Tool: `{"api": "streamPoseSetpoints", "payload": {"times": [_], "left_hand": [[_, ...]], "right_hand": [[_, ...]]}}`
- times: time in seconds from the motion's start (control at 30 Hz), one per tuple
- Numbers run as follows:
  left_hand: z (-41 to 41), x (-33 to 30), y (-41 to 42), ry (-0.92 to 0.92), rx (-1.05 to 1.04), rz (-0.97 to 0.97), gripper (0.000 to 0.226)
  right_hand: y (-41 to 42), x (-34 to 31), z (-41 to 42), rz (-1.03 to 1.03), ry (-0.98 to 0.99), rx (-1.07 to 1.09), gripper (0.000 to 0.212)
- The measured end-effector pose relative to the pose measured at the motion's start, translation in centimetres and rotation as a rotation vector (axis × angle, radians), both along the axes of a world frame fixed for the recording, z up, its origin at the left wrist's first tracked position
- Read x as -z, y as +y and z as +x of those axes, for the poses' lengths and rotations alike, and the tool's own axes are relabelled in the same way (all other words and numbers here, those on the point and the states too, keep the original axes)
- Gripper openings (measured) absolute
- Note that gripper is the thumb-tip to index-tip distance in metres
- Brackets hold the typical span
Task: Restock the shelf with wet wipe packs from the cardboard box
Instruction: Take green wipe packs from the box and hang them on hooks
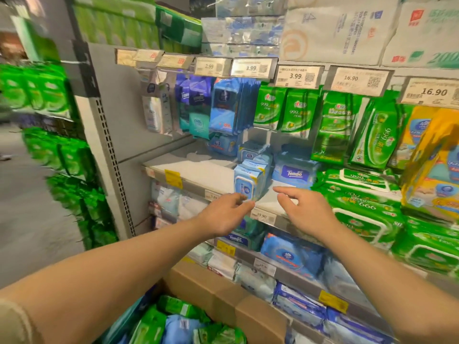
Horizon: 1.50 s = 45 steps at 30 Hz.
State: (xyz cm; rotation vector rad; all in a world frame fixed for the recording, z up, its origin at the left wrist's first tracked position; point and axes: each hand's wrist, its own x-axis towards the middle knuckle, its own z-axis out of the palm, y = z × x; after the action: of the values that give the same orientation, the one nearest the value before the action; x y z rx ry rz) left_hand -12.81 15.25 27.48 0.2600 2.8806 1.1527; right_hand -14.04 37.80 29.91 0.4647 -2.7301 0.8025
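A blue wet wipe pack (248,181) stands upright at the front edge of the grey shelf (198,170), with more blue packs behind it. My left hand (227,213) reaches to the pack's lower corner and pinches it between fingers and thumb. To the right, my right hand (304,211) hovers over the shelf edge with its fingers relaxed, holding nothing. Below my arms the cardboard box (223,294) holds green and blue wipe packs (173,324).
A Tempo pack (295,173) lies right of the upright pack. Green wipe packs (360,202) are stacked further right, and hanging packs (223,108) fill the row above. Lower shelves hold more packs. An aisle floor (29,207) opens to the left.
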Motion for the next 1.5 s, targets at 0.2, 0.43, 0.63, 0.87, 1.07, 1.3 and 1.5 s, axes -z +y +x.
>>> {"api": "streamPoseSetpoints", "payload": {"times": [0.2, 0.43, 0.63, 0.87, 1.07, 1.3, 1.5], "left_hand": [[3.1, 4.0, -6.0, -0.049, -0.055, -0.293, 0.094], [7.3, 7.2, -12.2, -0.161, -0.052, -0.41, 0.097], [10.1, 10.0, -17.2, -0.246, -0.11, -0.411, 0.099], [12.8, 14.4, -21.8, -0.33, -0.133, -0.41, 0.102], [14.4, 17.8, -24.3, -0.408, -0.154, -0.388, 0.104], [15.8, 22.8, -24.2, -0.512, -0.105, -0.366, 0.094], [15.9, 27.8, -22.0, -0.557, -0.059, -0.363, 0.094]], "right_hand": [[-4.3, 2.9, 2.4, 0.095, -0.127, -0.086, 0.038], [-8.9, 5.9, 5.1, 0.188, -0.261, -0.137, 0.049], [-13.0, 8.7, 6.9, 0.217, -0.328, -0.161, 0.052], [-16.7, 12.9, 8.4, 0.149, -0.412, -0.177, 0.052], [-18.6, 16.6, 9.6, 0.197, -0.525, -0.177, 0.054], [-18.9, 21.5, 12.1, 0.194, -0.688, -0.133, 0.052], [-17.0, 26.1, 14.3, 0.072, -0.776, -0.068, 0.053]]}}
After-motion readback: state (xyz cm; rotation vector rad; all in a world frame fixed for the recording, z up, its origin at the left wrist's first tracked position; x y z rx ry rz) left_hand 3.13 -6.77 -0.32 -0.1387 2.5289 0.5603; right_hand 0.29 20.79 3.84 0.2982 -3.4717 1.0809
